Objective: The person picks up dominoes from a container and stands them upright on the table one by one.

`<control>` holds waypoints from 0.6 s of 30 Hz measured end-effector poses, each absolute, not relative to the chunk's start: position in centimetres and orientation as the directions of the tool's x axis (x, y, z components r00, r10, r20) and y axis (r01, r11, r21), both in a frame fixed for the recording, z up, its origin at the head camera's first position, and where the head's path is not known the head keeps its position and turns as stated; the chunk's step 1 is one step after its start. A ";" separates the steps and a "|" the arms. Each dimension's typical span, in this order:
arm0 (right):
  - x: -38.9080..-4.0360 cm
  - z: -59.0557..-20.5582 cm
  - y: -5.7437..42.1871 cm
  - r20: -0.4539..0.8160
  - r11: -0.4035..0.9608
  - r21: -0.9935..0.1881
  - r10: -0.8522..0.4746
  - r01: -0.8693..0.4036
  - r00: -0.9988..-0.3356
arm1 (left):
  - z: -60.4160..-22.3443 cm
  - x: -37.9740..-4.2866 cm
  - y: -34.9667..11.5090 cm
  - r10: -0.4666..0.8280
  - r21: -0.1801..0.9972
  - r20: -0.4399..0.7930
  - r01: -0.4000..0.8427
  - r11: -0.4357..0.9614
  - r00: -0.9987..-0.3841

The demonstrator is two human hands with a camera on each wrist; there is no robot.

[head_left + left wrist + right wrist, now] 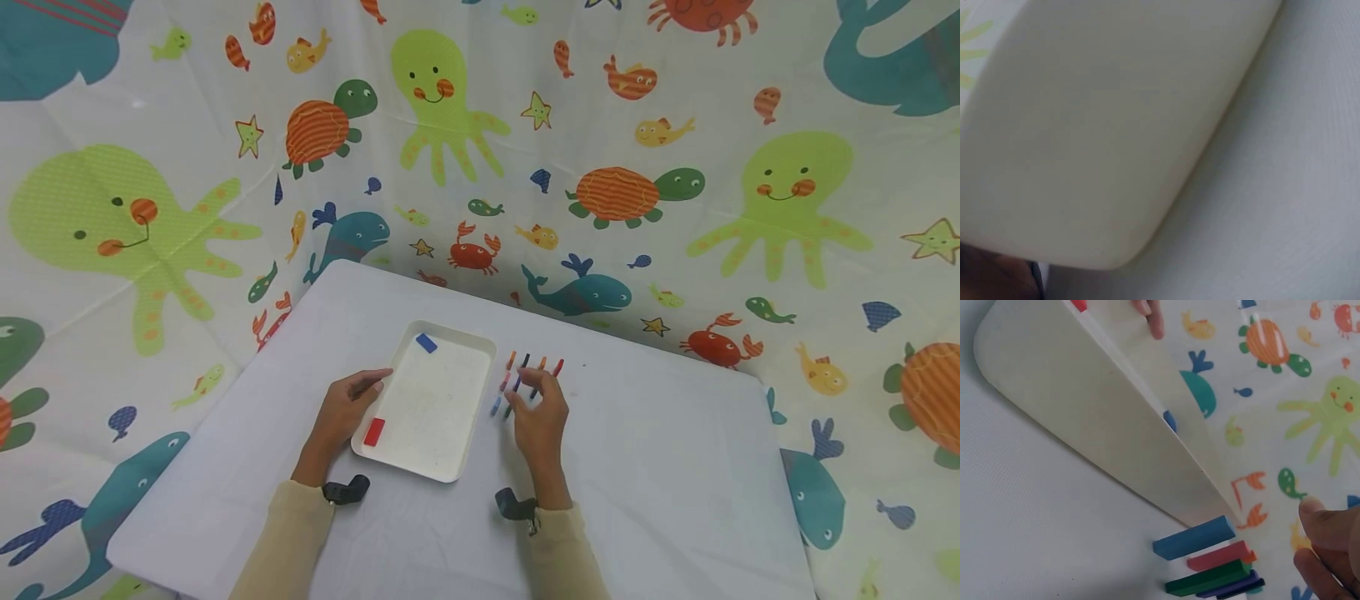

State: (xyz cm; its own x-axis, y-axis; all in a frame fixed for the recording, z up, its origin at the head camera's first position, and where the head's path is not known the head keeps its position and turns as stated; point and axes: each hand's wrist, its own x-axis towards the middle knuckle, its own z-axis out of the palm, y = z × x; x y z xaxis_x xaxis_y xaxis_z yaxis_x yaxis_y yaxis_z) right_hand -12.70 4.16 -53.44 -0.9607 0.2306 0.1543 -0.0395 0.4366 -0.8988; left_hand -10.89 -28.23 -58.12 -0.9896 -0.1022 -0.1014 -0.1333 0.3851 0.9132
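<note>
A shallow white tray (431,400) lies on the table with a blue block (427,342) near its far left corner and a red block (374,432) near its front left corner. My left hand (347,408) rests at the tray's left rim, its fingertips (1155,322) reaching over the edge in the right wrist view. Over the small coloured blocks to the right of the tray, my right hand (542,410) is held with thumb and fingers apart and nothing between them. Among those blocks are a light blue one (1194,537), a pink one (1219,555) and a green one (1207,578).
The table (660,475) is covered with a white cloth. Behind and beside it hangs a curtain (480,100) printed with sea animals. Dark wrist cameras (347,490) are strapped over the beige sleeves (288,533).
</note>
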 end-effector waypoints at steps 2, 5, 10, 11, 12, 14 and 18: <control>-12.8 -53.3 4.1 0.161 0.430 -0.901 0.222 -0.051 -0.962 | -58.1 -10.9 -28.2 -0.102 0.914 -0.102 -0.134 0.383 -0.989; -12.9 -53.1 4.0 0.172 0.428 -0.901 0.216 -0.065 -0.961 | -58.1 -10.9 -28.2 -0.102 0.915 -0.107 -0.139 0.379 -0.989; -13.1 -52.9 3.9 0.184 0.436 -0.897 0.214 -0.075 -0.959 | -58.0 -10.8 -28.2 -0.102 0.916 -0.115 -0.145 0.374 -0.988; -13.2 -52.9 3.9 0.185 0.437 -0.896 0.214 -0.075 -0.959 | -58.0 -10.8 -28.2 -0.103 0.916 -0.115 -0.145 0.373 -0.988; -13.2 -52.9 3.9 0.186 0.440 -0.895 0.214 -0.075 -0.959 | -58.0 -10.8 -28.2 -0.104 0.916 -0.115 -0.146 0.374 -0.988; -13.3 -52.9 3.9 0.187 0.446 -0.892 0.215 -0.074 -0.959 | -58.0 -10.8 -28.2 -0.105 0.916 -0.115 -0.146 0.375 -0.988; -13.4 -52.7 3.8 0.177 0.451 -0.890 0.215 -0.063 -0.960 | -58.0 -10.8 -28.2 -0.103 0.917 -0.111 -0.141 0.373 -0.989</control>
State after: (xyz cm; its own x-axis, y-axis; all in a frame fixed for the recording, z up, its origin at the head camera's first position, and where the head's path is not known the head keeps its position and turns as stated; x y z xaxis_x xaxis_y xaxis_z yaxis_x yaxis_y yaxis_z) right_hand -13.42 3.78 -52.73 -0.9605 0.2148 0.1771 -0.0632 0.4514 -0.8901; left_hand -10.82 -28.16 -57.98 -0.9885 -0.1031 -0.1106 -0.1415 0.3728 0.9171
